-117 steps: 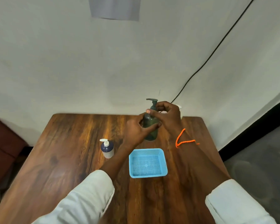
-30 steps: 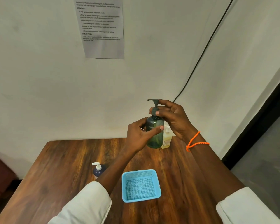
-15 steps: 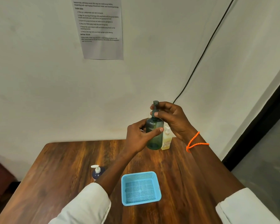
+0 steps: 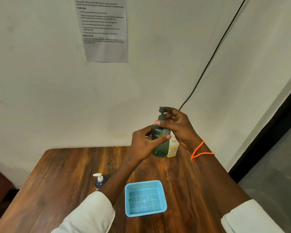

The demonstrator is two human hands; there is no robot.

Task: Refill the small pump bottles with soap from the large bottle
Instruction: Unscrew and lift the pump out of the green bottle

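Observation:
I hold a dark green pump bottle (image 4: 160,145) upright in the air above the far side of the wooden table (image 4: 60,174). My left hand (image 4: 144,143) grips its body, thumb across the front. My right hand (image 4: 176,126) pinches the neck and pump head (image 4: 163,110) of that bottle. Behind it, partly hidden, stands the large yellowish soap bottle (image 4: 172,147) on the table's far edge. A small dark blue pump bottle (image 4: 99,181) with a white pump stands to the left, partly behind my left forearm.
A light blue mesh basket (image 4: 145,198) with nothing in it sits in the middle of the table. A printed sheet (image 4: 104,29) hangs on the wall, and a black cable (image 4: 213,52) runs down the wall to the table's far edge.
The pump head has turned under my right fingers, its spout swinging from pointing left toward the right. The green bottle was lifted off the table earlier and stays held in the air.

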